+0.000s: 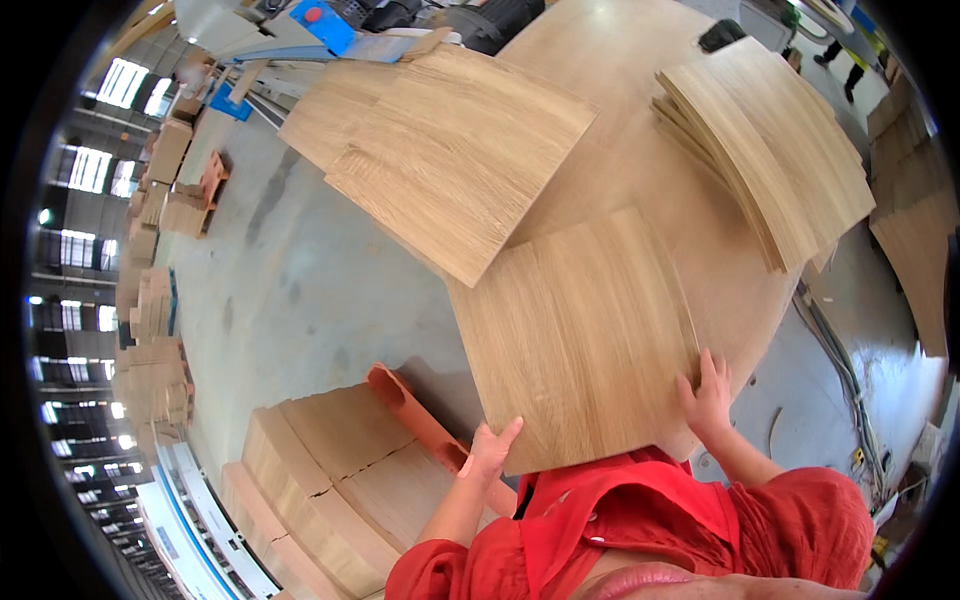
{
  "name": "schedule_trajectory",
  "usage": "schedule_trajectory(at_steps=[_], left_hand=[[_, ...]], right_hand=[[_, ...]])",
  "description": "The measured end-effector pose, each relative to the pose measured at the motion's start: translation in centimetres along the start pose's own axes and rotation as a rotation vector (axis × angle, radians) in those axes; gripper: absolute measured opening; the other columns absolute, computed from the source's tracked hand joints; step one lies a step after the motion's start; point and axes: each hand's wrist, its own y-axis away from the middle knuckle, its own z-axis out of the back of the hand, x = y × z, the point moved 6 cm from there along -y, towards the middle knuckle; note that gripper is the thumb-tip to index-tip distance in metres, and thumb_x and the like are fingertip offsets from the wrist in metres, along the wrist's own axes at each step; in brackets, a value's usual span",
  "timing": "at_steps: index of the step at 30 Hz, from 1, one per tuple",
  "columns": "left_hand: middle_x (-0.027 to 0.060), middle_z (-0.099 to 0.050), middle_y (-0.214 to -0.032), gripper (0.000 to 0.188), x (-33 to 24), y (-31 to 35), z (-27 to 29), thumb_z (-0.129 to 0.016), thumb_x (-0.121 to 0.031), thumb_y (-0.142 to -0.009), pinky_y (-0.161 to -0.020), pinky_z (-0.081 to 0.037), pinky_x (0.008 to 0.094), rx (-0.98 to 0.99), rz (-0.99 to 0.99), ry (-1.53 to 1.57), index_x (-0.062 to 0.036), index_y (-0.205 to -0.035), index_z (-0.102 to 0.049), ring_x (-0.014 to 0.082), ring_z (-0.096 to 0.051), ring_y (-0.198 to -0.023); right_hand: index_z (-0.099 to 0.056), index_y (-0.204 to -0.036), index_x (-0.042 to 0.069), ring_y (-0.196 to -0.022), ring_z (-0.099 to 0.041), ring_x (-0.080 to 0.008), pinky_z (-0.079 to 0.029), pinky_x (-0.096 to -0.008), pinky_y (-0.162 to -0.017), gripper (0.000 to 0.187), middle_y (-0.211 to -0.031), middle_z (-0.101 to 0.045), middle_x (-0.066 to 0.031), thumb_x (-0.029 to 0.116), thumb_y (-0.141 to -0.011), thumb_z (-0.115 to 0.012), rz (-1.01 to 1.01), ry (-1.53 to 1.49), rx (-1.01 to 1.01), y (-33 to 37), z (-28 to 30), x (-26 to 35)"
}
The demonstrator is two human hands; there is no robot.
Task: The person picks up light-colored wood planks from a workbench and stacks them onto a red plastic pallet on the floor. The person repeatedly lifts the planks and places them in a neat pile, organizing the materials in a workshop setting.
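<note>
A wood-grain panel [590, 340] lies in front of me, its near edge close to my red shirt. My left hand [490, 448] is closed on its near left corner, thumb on top and the other fingers out of sight underneath. At the right edge, my right hand [708, 392] grips the same panel, fingers along its side. The panel's far left part meets another wood-grain panel [460, 150], which lies over further boards. Beneath them is a broad light-brown worktable [725, 290].
A stack of curved-looking panels [770, 150] stands at the far right of the table. On the left floor are stacked boards [340, 440] beside an orange-red trough-shaped piece [415, 415]. A machine with a blue control box [322, 25] is at the back. Cables [845, 365] run along the right floor.
</note>
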Motion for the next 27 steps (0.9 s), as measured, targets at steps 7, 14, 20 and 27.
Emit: schedule_trajectory(at_steps=[7,14,20,27], left_hand=[[0.0174,-0.061,-0.107,0.071,5.3,1.9,0.2,-0.058,-0.053,-0.086,-0.086,-0.046,0.0319,0.034,0.053,-0.154,0.0119,-0.114,-0.052,0.0215,-0.058,-0.099],[0.0150,-0.063,-0.100,0.068,5.9,7.7,-1.9,-0.061,-0.052,-0.084,-0.083,-0.046,0.0313,0.082,-0.060,-0.274,0.0093,-0.113,-0.054,0.0194,-0.058,-0.093],[0.0143,-0.064,-0.098,0.068,11.1,9.9,-1.2,-0.067,-0.051,-0.079,-0.080,-0.047,0.0309,0.026,-0.205,-0.167,0.0080,-0.110,-0.055,0.0198,-0.059,-0.089],[0.0168,-0.067,-0.097,0.055,13.6,15.9,1.0,-0.066,-0.041,-0.082,-0.079,-0.048,0.0327,-0.151,-0.246,-0.103,0.0062,-0.110,-0.057,0.0207,-0.063,-0.090]], right_hand=[[-0.045,-0.123,-0.010,-0.098,-0.053,-0.0336,-0.045,-0.0395,-0.084,0.061,-0.112,-0.050,-0.0224,0.033,-0.083,-0.063,-0.556,-0.206,0.097,13.4,-0.9,-7.4],[-0.058,-0.095,-0.006,-0.081,-0.058,-0.0185,-0.047,-0.0320,-0.071,0.045,-0.087,-0.061,-0.0120,0.038,-0.086,-0.061,-0.752,-0.625,0.124,22.5,0.0,-7.6],[-0.060,-0.092,-0.006,-0.072,-0.056,-0.0137,-0.046,-0.0305,-0.065,0.042,-0.078,-0.062,-0.0095,0.036,-0.089,-0.058,-0.707,-0.672,-0.059,27.2,-0.2,-9.2],[-0.060,-0.085,-0.007,-0.070,-0.052,-0.0130,-0.045,-0.0315,-0.064,0.040,-0.074,-0.061,-0.0098,0.033,-0.089,-0.057,-0.447,-0.352,0.053,25.0,1.7,-6.5]])
